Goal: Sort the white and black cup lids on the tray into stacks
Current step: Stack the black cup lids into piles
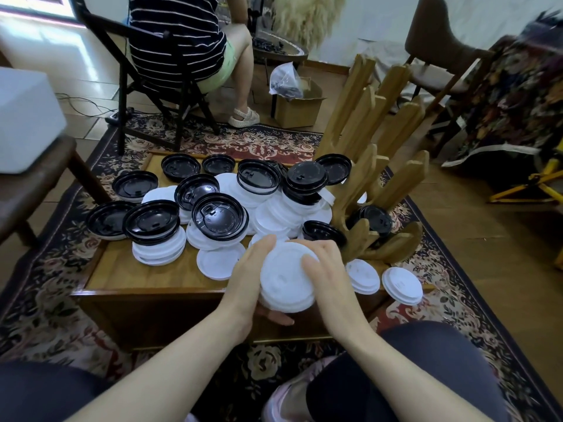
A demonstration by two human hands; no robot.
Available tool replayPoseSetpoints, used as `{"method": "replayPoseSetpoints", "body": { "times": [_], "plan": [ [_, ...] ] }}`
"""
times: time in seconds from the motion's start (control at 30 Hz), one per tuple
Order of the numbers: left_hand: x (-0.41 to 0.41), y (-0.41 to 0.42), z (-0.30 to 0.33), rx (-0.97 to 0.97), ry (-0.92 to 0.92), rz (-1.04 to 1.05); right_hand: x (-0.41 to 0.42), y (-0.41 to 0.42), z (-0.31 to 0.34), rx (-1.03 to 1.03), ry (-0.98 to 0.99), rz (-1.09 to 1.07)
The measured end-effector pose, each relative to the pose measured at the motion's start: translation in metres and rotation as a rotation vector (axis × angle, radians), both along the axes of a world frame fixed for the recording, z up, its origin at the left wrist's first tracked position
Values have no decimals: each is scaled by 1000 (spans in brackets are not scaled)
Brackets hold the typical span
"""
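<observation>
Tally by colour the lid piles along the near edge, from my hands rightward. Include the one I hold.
White lid piles: 3. These are the held stack between the left hand and right hand, the nearer pile, and the corner pile by the wooden rack.
Black lid piles: 0
Total: 3

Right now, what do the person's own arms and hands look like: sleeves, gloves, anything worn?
Both forearms are bare up to the frame's edge; no sleeves show. The left hand and right hand wear no gloves, and no rings, watch or wristband are visible.
</observation>
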State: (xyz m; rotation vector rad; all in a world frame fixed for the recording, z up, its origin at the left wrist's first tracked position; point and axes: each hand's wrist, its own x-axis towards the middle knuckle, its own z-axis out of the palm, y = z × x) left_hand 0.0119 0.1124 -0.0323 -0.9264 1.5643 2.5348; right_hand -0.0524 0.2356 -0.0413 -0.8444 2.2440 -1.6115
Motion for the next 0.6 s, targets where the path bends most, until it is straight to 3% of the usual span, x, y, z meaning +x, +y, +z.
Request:
{"method": "replayPoseSetpoints", "body": {
  "times": [0.13, 0.3, 0.47, 0.6],
  "plan": [
    [3, -4, 0, 69, 2, -33, 0, -2, 0, 34, 13, 7],
    [0, -1, -1, 110, 58, -83, -7, -3, 6, -184, -331, -20],
    [-2, 0, -3, 78, 107, -22, -18, 2, 13, -317, -646, -202],
    [-4, 0, -4, -6, 179, -1, -22, 2, 13, -250, -645, -255]
  ]
}}
